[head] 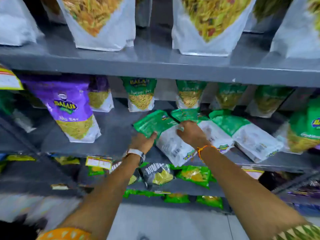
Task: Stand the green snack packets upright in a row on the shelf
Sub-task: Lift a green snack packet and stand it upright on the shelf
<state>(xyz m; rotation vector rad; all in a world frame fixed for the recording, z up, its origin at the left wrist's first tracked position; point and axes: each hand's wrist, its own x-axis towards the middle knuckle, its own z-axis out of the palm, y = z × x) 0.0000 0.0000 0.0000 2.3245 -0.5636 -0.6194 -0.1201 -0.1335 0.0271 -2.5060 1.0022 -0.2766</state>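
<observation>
Three green-and-white snack packets lie flat on the grey middle shelf [110,129], backs up. My left hand [142,142] grips the left edge of the leftmost flat packet [166,135]. My right hand [192,132] rests on top of that packet and the middle flat packet [213,130], fingers curled at their green tops. The third flat packet [245,135] lies to the right, untouched. Behind them, several green packets stand upright along the back of the shelf, among them one [141,94] left of centre and another [189,94] beside it.
Purple packets [72,110] stand at the shelf's left. A green packet [304,127] stands at the right edge. Large white pouches [103,23] fill the shelf above. Small green and dark packets [194,175] sit on the shelves below.
</observation>
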